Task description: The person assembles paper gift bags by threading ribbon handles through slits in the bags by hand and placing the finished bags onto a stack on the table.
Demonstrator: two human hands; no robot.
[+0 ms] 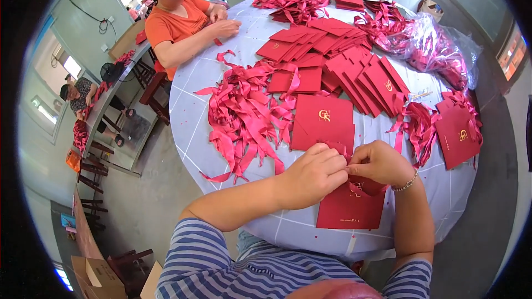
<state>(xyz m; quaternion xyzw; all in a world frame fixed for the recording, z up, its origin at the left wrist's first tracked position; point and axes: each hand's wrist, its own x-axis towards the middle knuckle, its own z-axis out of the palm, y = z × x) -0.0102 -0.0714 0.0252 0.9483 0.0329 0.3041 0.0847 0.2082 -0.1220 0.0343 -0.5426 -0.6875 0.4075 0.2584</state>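
In front of me a small red paper bag or folder [349, 215] with gold printing lies near the table's edge. Over its upper part both my hands meet, fingertips pinched together on a pink-red ribbon [370, 190]. My left hand [316, 174] is closed on the ribbon from the left. From the right, my right hand [383, 163], with a bracelet at the wrist, pinches it too; the exact shape of the ribbon between the fingers is hidden. Just beyond my hands lies another red piece with a gold emblem [322, 116].
A heap of loose ribbons [244, 113] lies left, stacked red pieces [363, 75] lie beyond, and finished-looking ones with ribbons [459, 133] lie right. A plastic bag of ribbons [438, 47] sits far right. A person in orange [180, 33] works across the round table [191, 133].
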